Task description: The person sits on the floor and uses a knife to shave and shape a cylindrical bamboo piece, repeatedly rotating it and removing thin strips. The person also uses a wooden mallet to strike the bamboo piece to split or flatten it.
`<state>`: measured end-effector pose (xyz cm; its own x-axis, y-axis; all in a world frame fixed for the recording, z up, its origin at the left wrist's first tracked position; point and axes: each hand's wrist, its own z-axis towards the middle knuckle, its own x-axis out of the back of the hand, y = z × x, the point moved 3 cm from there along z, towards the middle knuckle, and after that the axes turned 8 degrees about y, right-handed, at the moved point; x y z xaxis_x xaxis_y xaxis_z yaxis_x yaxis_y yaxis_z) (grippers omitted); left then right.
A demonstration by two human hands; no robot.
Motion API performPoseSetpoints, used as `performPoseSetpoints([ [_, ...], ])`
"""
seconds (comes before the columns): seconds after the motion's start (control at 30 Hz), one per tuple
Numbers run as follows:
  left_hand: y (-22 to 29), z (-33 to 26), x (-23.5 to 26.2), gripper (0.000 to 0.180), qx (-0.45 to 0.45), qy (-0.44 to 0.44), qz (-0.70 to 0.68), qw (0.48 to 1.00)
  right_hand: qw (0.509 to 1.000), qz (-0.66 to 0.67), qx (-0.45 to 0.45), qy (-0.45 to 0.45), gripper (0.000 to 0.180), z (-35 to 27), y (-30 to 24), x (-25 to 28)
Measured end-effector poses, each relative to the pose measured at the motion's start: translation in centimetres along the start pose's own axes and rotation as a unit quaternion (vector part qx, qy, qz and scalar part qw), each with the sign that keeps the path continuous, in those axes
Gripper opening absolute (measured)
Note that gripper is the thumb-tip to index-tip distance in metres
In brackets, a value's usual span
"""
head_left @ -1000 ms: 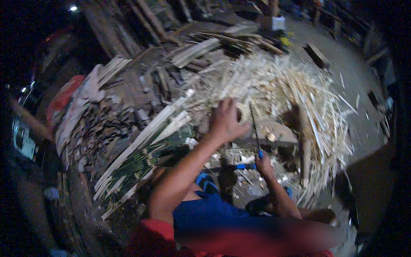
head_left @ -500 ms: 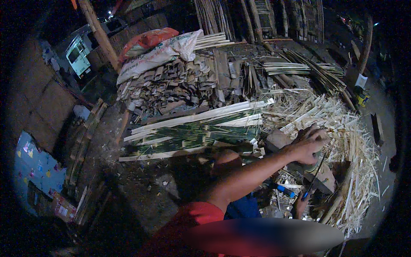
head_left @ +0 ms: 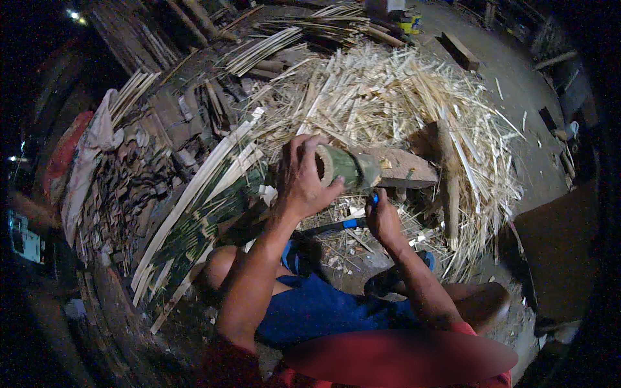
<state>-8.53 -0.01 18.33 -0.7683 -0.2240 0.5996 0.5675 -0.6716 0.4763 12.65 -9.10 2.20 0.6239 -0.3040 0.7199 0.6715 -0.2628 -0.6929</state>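
Note:
My left hand [head_left: 303,180] is wrapped round a short, hollow section of green bamboo [head_left: 349,169], thumb along its near side and fingers over its open end. The bamboo lies on its side against a wooden block [head_left: 411,169]. Just below its right end, my right hand [head_left: 384,220] is closed on the blue handle of a knife [head_left: 375,199]; its blade cannot be made out now. A second blue-handled tool [head_left: 350,224] with a dark blade lies on the ground between my forearms.
Pale bamboo shavings [head_left: 381,84] heap up beyond the block. A rough log [head_left: 447,187] stands at its right end. Long split strips [head_left: 194,184] lie on the left, near stacked wood pieces [head_left: 129,174] and a pale sack [head_left: 94,158]. A squared timber [head_left: 460,52] lies at the far right.
The view has swung to the right. My left hand, earlier reaching over the block with no bamboo section visible in it, now grips the bamboo. My right hand still holds the knife, its thin blade now hidden.

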Motion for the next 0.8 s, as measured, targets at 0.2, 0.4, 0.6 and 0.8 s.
performPoseSetpoints([
  [0.2,3.9,0.9,-1.9,0.072,0.013,-0.024,0.030,0.999,0.998,-0.012,0.055,0.028,0.042,0.9,2.4,1.1],
  [0.4,3.4,1.1,-1.6,0.068,0.017,-0.003,0.007,1.000,0.993,0.074,-0.089,0.001,0.040,1.0,6.8,-1.6],
  [0.6,1.8,-0.1,-0.8,0.070,0.042,0.035,0.006,0.998,0.999,0.024,0.013,0.032,0.045,2.2,6.1,-2.3],
  [0.8,2.0,-0.6,-1.6,0.067,0.087,0.069,0.041,0.993,0.998,0.015,-0.002,0.059,0.038,0.8,6.6,-5.1],
])
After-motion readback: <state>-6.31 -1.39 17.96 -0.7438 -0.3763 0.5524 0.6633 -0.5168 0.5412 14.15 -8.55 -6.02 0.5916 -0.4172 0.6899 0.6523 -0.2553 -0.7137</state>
